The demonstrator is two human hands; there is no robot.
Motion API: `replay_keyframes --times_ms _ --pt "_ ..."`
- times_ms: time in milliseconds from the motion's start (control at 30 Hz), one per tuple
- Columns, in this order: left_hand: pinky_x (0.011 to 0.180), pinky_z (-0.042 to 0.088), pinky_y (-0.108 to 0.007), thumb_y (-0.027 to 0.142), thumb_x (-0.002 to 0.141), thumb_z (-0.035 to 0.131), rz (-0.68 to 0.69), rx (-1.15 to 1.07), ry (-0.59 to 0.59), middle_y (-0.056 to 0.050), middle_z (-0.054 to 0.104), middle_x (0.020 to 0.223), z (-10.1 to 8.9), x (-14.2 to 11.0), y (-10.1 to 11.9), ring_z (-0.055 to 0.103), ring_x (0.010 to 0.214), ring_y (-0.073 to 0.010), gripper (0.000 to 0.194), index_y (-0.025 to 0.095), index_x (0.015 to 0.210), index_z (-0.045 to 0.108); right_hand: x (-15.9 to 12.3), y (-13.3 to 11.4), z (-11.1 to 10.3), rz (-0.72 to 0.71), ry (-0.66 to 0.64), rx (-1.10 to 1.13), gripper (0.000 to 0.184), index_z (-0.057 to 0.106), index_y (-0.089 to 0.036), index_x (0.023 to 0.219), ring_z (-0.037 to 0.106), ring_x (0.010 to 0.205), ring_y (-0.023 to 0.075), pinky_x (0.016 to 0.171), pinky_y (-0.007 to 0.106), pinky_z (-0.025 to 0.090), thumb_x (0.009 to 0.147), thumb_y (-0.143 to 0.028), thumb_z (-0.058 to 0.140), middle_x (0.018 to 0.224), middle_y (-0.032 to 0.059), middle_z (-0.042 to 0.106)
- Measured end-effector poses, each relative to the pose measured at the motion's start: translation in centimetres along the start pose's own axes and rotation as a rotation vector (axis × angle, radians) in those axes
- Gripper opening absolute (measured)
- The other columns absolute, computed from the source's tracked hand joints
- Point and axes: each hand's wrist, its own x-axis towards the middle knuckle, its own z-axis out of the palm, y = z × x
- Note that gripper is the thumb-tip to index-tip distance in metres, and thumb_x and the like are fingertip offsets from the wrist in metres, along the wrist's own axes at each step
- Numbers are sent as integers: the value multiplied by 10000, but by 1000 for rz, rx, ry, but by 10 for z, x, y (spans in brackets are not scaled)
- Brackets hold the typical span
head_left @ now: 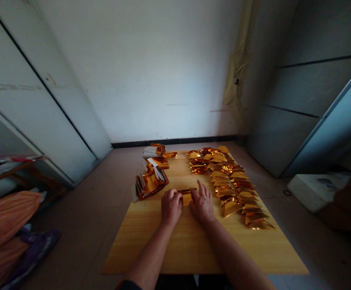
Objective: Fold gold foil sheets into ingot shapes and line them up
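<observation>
Gold foil sheet [187, 199] is positioned near the middle of the wooden tabletop [193, 251], between the two hands, lying flat with a darker folded strip along its far edge. Left hand [172, 205]: fingers curled and closed, gripping the sheet at its left end. Right hand [203, 202]: fingers extended and partly spread, thumb side touching the right end — whether it pinches the foil or only presses on it cannot be told from this angle. Both hands cover the ends of the sheet; the forearms hide part of the near tabletop.

Left of the hands, a fanned stack of foil sheets [152, 181] with pale backs stands near the tabletop's left edge. Behind it lies a smaller curled stack [156, 150], with a folded foil piece [171, 155] just beside it. Right of the hands, overlapping folded foil pieces [241, 195] — arranged in rows — run along the right side, clear of the right hand. Beyond the tabletop is a white wall [163, 72]; a white box [310, 191] sits on the floor to the right.
</observation>
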Motion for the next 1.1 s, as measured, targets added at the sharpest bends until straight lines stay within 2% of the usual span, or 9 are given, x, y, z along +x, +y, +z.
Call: replay_keyframes --times_ms 100,167,267,400,500,733,1100 --pt "796 402 -363 156 809 535 26 43 -76 -60 606 889 -2 1 1 513 907 -223 140 224 806 657 -1 -1 -3 -121 -3 17 182 652 -230 933 360 1219 257 946 396 288 796 -183 542 1319 82 482" --pt "786 394 -354 153 818 527 28 28 -92 -59 624 894 -1 2 1 516 902 -218 155 226 836 662 -2 -2 -4 -184 -61 34 131 652 -222 831 454 1079 220 904 364 306 824 -187 525 1099 69 600" --pt "794 389 -339 145 818 526 23 -19 -109 -57 641 940 1 2 -1 524 919 -206 175 226 878 669 -2 -2 -6 -198 -119 54 95 647 -217 816 495 938 194 847 325 323 811 -202 553 911 46 622" --pt "822 389 -340 183 821 528 -2 -51 -96 -43 649 986 0 3 -1 530 923 -196 174 234 892 679 -1 4 -7 -195 -129 112 139 655 -230 901 499 956 187 842 307 319 766 -250 630 987 31 624" --pt "848 388 -343 222 786 575 5 -66 -88 -34 643 1005 -1 2 1 528 947 -199 152 246 890 684 1 9 -7 -196 -142 144 127 659 -238 908 505 953 178 829 296 318 784 -255 634 1003 27 629" --pt "855 386 -347 222 688 668 7 -73 -135 -22 626 1058 -1 1 -2 518 1003 -217 271 276 953 683 4 10 -9 -186 -167 114 93 651 -240 901 502 945 173 805 288 309 816 -233 614 969 13 629" --pt "882 375 -345 238 751 651 2 -78 -143 -16 639 1045 -1 2 -3 518 1002 -202 210 284 954 686 3 9 -11 -183 -174 124 91 649 -229 891 497 929 168 797 283 302 810 -268 631 954 13 623"
